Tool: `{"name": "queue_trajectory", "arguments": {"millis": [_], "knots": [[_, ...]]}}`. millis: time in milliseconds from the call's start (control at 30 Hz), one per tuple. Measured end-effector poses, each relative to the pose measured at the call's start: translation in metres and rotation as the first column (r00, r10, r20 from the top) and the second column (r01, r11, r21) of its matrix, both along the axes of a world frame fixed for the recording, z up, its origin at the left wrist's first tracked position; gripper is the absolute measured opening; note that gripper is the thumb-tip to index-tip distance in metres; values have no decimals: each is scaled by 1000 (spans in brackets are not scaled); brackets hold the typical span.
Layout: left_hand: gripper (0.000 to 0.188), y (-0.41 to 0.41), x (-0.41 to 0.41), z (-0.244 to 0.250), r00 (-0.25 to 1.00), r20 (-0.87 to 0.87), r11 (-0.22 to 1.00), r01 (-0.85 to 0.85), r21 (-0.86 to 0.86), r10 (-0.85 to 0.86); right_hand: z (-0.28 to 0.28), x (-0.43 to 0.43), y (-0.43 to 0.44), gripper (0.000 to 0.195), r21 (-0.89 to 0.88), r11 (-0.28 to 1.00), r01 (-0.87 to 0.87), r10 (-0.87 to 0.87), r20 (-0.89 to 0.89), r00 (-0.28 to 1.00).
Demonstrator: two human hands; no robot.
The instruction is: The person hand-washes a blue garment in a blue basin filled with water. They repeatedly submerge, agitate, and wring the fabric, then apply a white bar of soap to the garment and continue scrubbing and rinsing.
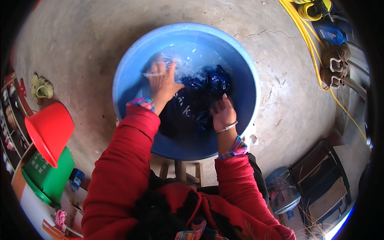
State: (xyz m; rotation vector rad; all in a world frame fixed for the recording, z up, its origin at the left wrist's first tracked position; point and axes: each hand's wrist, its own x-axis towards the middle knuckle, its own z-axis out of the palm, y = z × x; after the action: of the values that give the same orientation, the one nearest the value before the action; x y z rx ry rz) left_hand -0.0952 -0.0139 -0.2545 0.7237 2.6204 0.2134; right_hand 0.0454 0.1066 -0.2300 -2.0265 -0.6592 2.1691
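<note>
A large round blue plastic basin (258, 87) of water stands before me. Dark navy cloth (192, 99) with white lettering lies in it, partly under the water. My left hand (162, 79), fingers spread, is at the basin's left part amid splashing water, by the upper left side of the cloth; its palm side is hidden. Over the lower right of the cloth is my right hand (224, 114), palm turned up, fingers a little bent and apart, holding nothing visible. A silver bangle (227, 127) circles the right wrist. Whether either hand touches the cloth is unclear.
Red (57, 129) and green buckets (51, 174) stand at the left, near pale green clogs (42, 87). A wooden stool (181, 171) shows below the basin. A yellow hose (309, 39), brown shoes (334, 67), a folded chair (321, 180) and a clear water jug (283, 192) lie right.
</note>
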Motion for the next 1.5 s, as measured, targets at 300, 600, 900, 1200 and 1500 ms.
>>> {"name": "queue_trajectory", "arguments": {"millis": [300, 600, 900, 1200, 1500], "knots": [[35, 32, 50, 63, 952, 152, 737, 97, 668, -264, 11, -12, 22, 51, -90, 994, 57, -93, -485, 870], [30, 42, 52, 84, 965, 58, 611, 114, 783, -255, 22, -3, -5, 36, -56, 987, -147, 19, -885, 466], [35, 22, -27, 11, 932, 292, 880, -313, 357, 213, 31, -40, -16, 23, -109, 994, 22, -75, -506, 860], [35, 3, 15, -2, 816, 72, 817, 564, 122, -574, -13, 5, 7, 40, -207, 977, -46, 7, -189, 982], [24, 22, 20, 24, 976, 112, 809, 89, 581, -188, -2, -10, 12, 57, -204, 979, 15, -75, -288, 955]]}}
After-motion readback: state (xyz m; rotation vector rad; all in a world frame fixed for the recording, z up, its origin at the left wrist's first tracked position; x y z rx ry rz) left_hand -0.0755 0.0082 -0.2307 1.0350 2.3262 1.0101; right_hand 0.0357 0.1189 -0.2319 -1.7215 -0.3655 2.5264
